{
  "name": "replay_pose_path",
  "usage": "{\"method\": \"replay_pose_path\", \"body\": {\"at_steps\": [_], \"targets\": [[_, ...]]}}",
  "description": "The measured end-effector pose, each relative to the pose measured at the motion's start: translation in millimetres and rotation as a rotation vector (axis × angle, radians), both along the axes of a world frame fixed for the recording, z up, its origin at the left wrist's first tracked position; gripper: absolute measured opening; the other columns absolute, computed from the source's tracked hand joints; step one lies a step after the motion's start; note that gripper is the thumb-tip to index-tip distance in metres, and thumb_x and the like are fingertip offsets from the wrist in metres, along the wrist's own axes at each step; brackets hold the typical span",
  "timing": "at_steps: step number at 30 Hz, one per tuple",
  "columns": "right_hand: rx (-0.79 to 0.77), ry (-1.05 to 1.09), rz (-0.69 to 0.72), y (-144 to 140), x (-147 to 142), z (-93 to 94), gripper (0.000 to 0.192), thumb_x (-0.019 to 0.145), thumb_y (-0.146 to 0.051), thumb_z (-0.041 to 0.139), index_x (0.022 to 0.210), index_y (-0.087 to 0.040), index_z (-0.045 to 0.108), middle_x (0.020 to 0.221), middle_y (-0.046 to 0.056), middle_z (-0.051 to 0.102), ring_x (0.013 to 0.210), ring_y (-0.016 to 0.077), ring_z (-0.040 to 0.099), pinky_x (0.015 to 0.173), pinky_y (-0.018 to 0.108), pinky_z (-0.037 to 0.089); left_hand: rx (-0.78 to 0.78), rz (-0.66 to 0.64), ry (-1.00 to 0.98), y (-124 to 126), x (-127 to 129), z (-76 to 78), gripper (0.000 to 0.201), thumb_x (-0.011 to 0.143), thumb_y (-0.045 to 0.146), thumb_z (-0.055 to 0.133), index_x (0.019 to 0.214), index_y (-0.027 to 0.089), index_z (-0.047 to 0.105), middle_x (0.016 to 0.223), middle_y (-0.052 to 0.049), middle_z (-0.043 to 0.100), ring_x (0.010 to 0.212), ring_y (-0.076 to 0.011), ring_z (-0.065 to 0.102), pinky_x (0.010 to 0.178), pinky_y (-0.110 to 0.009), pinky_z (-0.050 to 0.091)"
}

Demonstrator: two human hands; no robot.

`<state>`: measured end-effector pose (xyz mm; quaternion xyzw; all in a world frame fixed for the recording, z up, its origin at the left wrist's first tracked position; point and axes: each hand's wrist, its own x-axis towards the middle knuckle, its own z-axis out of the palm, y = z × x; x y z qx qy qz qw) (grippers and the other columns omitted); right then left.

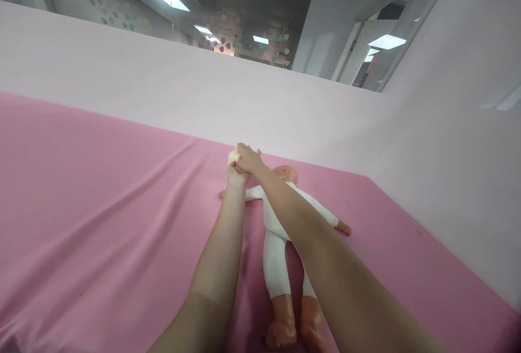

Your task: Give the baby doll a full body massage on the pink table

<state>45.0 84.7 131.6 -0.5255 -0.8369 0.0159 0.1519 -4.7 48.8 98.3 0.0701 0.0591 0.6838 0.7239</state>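
Both of my arms reach forward to a small, glossy, pale yellow container, whose kind is mostly hidden by the fingers. Low on its near side, my left hand is closed round it. Over the top and right side, my right hand is curled, its fingers against the container and close to my left hand. Just right of the hands a baby doll in white lies stretched out, head away from me. My right forearm passes over its body and hides part of its chest and one leg.
A pink sheet with long creases covers the surface under the doll. A white wall rises behind it and another white wall stands at the right. Above the back wall, a window or mirror shows ceiling lights and a doorway.
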Motion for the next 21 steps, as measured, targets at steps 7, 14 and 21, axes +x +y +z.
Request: {"method": "replay_pose_path", "body": {"at_steps": [7,14,21], "targets": [[-0.079,0.209,-0.024,-5.8,-3.9,-6.6,0.061,0.097,-0.02,0.034,0.158,-0.016,0.026,0.17,0.009,0.019,0.158,0.0322,0.011,0.123,0.064,0.016,0.042,-0.003,0.015,-4.9,-6.8,14.1,0.046,0.1,0.028,0.028,0.132,0.023,0.06,0.132,-0.011,0.066,0.129,-0.0289,0.061,0.109,-0.055,0.045],[-0.15,0.454,0.276,-79.0,24.7,-7.7,0.067,0.105,-0.045,0.022,0.163,-0.013,0.015,0.173,0.008,0.003,0.16,0.0224,-0.01,0.13,0.049,-0.001,0.07,0.066,0.407,-25.0,-11.2,37.3,0.045,0.103,0.04,0.03,0.136,0.028,0.057,0.161,-0.003,0.043,0.149,-0.0208,0.04,0.121,-0.042,0.033],[-0.112,0.688,0.342,-136.0,69.6,1.8,0.087,0.097,-0.074,0.025,0.164,-0.024,0.001,0.173,0.0,-0.003,0.159,0.0192,-0.011,0.13,0.045,-0.002,0.234,0.151,0.796,-51.5,36.8,64.8,0.053,0.099,0.044,0.035,0.148,0.028,0.049,0.164,0.001,0.037,0.152,-0.0188,0.034,0.124,-0.037,0.029]]}}
